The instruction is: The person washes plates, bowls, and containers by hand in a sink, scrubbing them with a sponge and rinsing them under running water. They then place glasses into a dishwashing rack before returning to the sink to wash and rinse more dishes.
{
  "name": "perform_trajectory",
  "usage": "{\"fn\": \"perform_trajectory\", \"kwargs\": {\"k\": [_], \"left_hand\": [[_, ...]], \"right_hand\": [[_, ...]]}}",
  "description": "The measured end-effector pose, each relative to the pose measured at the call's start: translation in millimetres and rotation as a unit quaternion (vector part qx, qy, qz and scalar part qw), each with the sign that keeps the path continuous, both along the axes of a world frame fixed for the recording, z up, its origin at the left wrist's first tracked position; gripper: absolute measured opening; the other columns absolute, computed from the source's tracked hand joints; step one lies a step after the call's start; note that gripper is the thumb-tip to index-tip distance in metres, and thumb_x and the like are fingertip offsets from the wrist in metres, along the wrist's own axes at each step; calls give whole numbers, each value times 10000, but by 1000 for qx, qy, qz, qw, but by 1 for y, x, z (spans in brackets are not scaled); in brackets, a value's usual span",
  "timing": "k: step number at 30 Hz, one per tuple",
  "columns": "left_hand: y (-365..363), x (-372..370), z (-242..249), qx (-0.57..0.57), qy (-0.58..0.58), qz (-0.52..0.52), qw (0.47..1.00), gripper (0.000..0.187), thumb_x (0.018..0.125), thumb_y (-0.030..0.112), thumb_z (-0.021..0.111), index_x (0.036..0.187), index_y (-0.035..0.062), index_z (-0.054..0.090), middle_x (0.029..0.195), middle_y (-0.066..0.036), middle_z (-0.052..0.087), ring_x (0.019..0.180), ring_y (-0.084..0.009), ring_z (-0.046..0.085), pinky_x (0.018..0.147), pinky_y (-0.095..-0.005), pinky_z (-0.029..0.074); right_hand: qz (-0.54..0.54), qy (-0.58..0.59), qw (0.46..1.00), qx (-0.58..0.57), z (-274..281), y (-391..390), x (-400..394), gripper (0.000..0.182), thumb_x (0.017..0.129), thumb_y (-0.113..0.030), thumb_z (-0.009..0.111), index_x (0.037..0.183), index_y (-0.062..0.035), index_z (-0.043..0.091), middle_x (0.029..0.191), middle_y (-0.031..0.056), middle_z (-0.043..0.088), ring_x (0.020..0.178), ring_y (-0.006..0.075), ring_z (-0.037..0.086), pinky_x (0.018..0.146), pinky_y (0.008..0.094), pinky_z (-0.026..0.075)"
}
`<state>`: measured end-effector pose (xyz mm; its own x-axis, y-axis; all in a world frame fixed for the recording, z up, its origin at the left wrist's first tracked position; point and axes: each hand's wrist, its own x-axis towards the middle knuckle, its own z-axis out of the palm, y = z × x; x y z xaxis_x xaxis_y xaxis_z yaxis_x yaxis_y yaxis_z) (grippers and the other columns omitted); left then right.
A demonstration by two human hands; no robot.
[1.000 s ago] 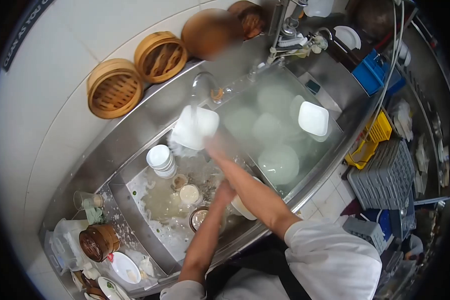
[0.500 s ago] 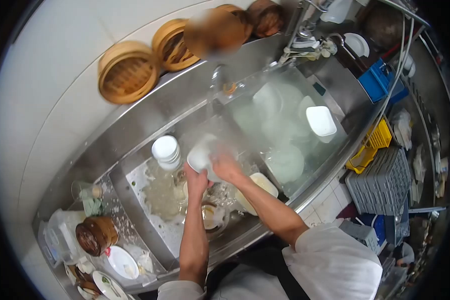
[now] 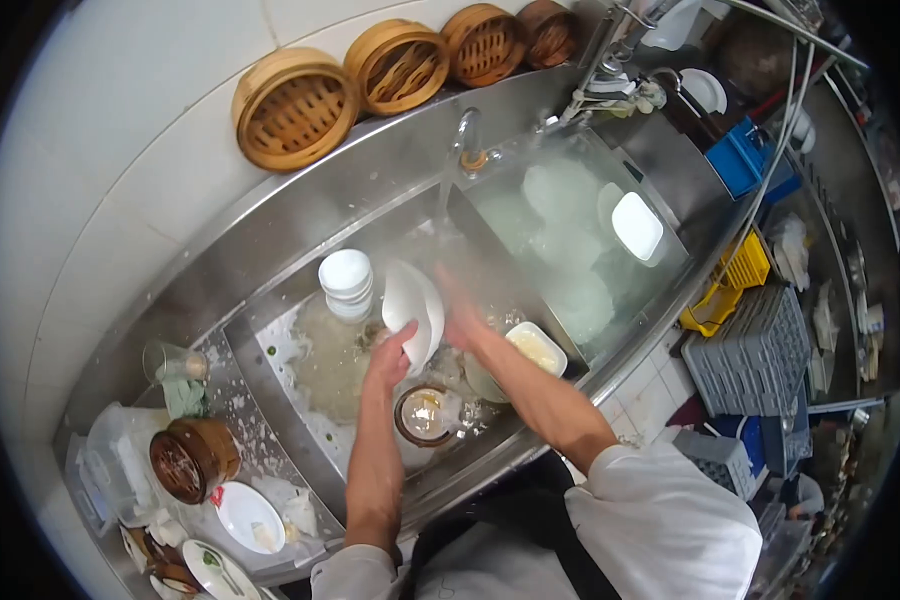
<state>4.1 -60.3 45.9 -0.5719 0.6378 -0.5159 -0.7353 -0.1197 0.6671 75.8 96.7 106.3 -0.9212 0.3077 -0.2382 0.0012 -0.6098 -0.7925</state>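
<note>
My left hand [image 3: 394, 357] grips the lower rim of a white bowl [image 3: 406, 300], thumb on its near side. The bowl is tipped on its side above the left sink basin. My right hand [image 3: 458, 312] is open at the bowl's right side, fingers stretched out and slightly blurred, under the stream from the faucet [image 3: 467, 130]. A short stack of small white bowls [image 3: 346, 283] stands just left of the held bowl. Below my hands, a round brown-rimmed vessel [image 3: 428, 415] sits in the water. A white rectangular dish [image 3: 536, 350] lies beyond my right forearm.
The right basin holds cloudy water with submerged white dishes [image 3: 580, 305] and a white rectangular dish [image 3: 637, 226]. Bamboo steamer baskets [image 3: 295, 110] line the back ledge. Used plates [image 3: 250, 517] and a brown steamer [image 3: 192, 460] crowd the left counter. Grey crates [image 3: 750, 350] stand at right.
The bowl has turned more onto its side in my left hand. My right hand has come away from the bowl toward the right. The camera view has shifted slightly.
</note>
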Motion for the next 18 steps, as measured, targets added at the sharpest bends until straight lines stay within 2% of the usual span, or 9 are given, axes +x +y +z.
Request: {"fn": "perform_trajectory", "kwargs": {"k": [1, 2, 4, 6, 8, 10, 12, 15, 18], "left_hand": [[16, 4, 14, 25, 11, 33, 999, 330, 910, 165, 595, 1188, -6, 550, 1025, -64, 640, 701, -136, 627, 496, -266, 489], [31, -5, 18, -30, 98, -3, 995, 345, 903, 192, 607, 1181, -6, 552, 1012, -63, 642, 685, -142, 622, 524, -275, 493], [64, -16, 10, -151, 266, -67, 950, 374, 889, 258, 628, 1148, -3, 560, 989, -64, 642, 667, -147, 613, 578, -284, 497], [102, -26, 0, -236, 371, -81, 895, 367, 882, 290, 635, 1111, 14, 559, 961, -62, 633, 681, -147, 604, 621, -286, 494], [145, -47, 34, -119, 310, 67, 941, 322, 881, 277, 633, 1086, 44, 547, 928, -53, 617, 714, -147, 597, 656, -292, 490], [175, -72, 86, -10, 275, 161, 948, 279, 881, 265, 631, 1062, 74, 535, 894, -44, 601, 748, -146, 589, 692, -298, 487], [177, -85, 113, -2, 332, 39, 942, 233, 882, 236, 627, 1039, 80, 552, 955, -56, 609, 810, -124, 583, 707, -288, 486], [155, -43, 48, -164, 286, -185, 926, 330, 879, 297, 624, 1076, 42, 551, 974, -91, 635, 867, -154, 602, 748, -308, 488], [131, 88, -33, -393, 541, -312, 675, 416, 835, 342, 628, 1042, -17, 599, 888, -167, 667, 872, -294, 651, 752, -409, 510]], "right_hand": [[-66, -24, 973, -218, 0, -7, 0, 588, 874, -279, 643, 1368, -60, 410, 1359, 118, 496, 1232, 258, 479, 1043, 422, 345], [-87, -54, 995, 3, 2, 4, 6, 577, 873, -263, 642, 1357, -46, 417, 1339, 134, 507, 1211, 264, 496, 1022, 419, 367], [-85, -110, 888, 438, 17, 45, 41, 554, 869, -231, 639, 1336, -17, 430, 1301, 166, 530, 1169, 276, 530, 981, 413, 412], [-111, -224, 889, 384, -36, 110, 47, 561, 873, -222, 638, 1339, -4, 414, 1176, 168, 595, 996, 300, 615, 866, 386, 489], [-291, -153, 930, 163, -38, 132, 33, 440, 882, -205, 627, 1250, -8, 486, 999, 131, 632, 772, 257, 641, 651, 340, 533], [-291, -104, 950, 37, 6, 122, 26, 336, 886, -231, 628, 1126, -25, 516, 902, 93, 608, 672, 199, 600, 511, 309, 489], [-258, -105, 960, -24, 52, 106, 21, 284, 890, -269, 629, 1021, -43, 518, 825, 62, 579, 605, 157, 557, 406, 281, 440], [-141, -88, 979, 115, 71, 109, -20, 340, 895, -332, 619, 1020, -39, 499, 834, 70, 581, 626, 179, 575, 448, 315, 467], [58, -8, 989, -134, 45, 147, -108, 306, 926, -298, 557, 1077, -36, 513, 894, 88, 606, 800, 201, 610, 618, 376, 511]]}}
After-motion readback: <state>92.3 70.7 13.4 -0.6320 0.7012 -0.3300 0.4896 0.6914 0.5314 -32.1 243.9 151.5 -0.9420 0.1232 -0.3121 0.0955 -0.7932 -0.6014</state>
